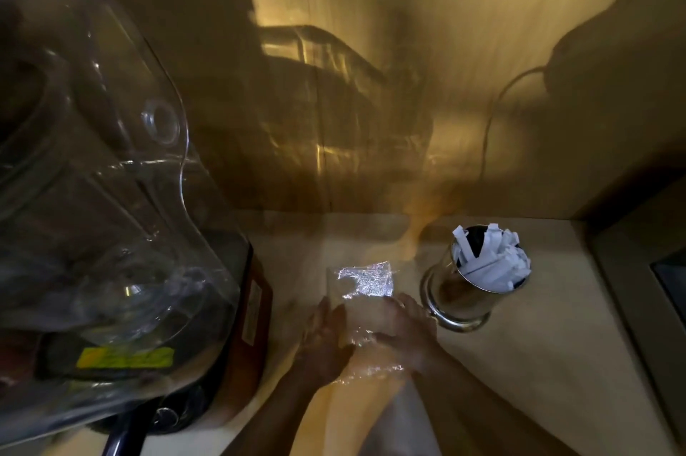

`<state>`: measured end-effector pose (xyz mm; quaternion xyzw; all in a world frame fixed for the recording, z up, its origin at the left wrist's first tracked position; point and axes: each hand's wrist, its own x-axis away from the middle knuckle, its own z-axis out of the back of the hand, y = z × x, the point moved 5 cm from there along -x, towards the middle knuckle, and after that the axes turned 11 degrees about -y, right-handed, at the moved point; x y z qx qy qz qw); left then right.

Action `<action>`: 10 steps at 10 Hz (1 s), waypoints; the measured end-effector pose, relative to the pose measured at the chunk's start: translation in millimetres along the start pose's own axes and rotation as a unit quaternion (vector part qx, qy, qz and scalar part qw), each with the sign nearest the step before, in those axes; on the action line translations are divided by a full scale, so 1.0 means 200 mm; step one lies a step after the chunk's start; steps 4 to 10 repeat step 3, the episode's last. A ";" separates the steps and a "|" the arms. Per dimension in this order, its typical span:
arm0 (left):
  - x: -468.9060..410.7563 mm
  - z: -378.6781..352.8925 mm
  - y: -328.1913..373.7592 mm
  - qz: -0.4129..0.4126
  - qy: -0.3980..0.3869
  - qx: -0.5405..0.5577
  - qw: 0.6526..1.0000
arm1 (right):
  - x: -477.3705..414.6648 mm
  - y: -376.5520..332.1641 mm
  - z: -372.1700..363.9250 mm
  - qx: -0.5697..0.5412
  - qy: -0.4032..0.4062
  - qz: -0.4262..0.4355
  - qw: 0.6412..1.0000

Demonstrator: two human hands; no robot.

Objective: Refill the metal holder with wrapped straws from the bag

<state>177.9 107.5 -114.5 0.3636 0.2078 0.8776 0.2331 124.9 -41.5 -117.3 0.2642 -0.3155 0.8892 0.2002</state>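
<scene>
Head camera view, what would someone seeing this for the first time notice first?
The big clear plastic blender cover fills the whole left side, close to the camera. At lower centre, the left hand and right hand hold a glinting clear plastic bag over the pale counter. Just right of them stands the shiny metal holder, with white wrapped straws sticking out of its top.

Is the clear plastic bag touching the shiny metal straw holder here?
Apart. The head view shows the crinkled clear plastic bag, held between both hands, with a strip of bare beige countertop between its edge and the shiny metal straw holder.
</scene>
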 end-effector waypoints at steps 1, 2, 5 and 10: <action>-0.02 0.00 -0.03 0.005 0.023 -0.072 0.997 | 0.01 0.00 0.00 0.021 0.014 -0.005 1.000; -0.02 0.03 -0.03 0.016 0.049 -0.080 0.995 | 0.04 -0.03 0.04 0.059 0.025 0.001 0.998; -0.03 0.13 0.01 0.010 0.089 -0.098 0.991 | 0.04 -0.08 0.13 0.084 0.074 0.023 0.993; -0.03 0.13 0.01 0.010 0.089 -0.098 0.991 | 0.04 -0.08 0.13 0.084 0.074 0.023 0.993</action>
